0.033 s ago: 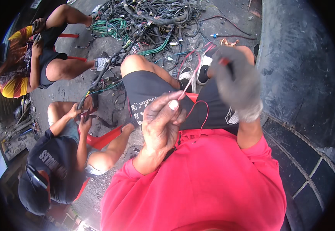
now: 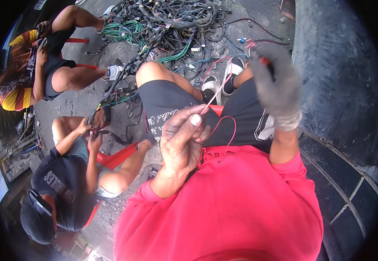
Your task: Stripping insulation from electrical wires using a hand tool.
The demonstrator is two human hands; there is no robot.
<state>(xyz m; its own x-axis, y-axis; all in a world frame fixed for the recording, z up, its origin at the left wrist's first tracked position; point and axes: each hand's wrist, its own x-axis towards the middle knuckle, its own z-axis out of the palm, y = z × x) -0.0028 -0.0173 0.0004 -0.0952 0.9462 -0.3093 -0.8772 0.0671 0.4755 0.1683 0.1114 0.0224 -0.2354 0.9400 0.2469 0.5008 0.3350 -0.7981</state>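
Observation:
My bare left hand (image 2: 182, 139) pinches a thin pink-red wire (image 2: 229, 139) between thumb and fingers, above my lap. One part of the wire runs up from the fingertips toward my shoes, and a loose loop hangs down over my shorts. My right hand (image 2: 278, 85), in a grey glove, is raised to the right of my knees and smeared by motion. It is closed around a tool with a red handle (image 2: 264, 61); the tool's kind cannot be made out. Blurred pinkish strands show just beyond that hand.
A large tangled heap of wiring harnesses (image 2: 176, 26) lies on the ground ahead, with a green wire bundle (image 2: 124, 32) at its left. Two people sit at my left on red seats; the nearer one (image 2: 63, 182) handles a dark cable. A dark panel (image 2: 341, 78) and ropes (image 2: 328, 178) are at my right.
My gloved right hand has moved a little to the right, away from my left hand, and my right leg has shifted. My left hand keeps its pinch on the wire.

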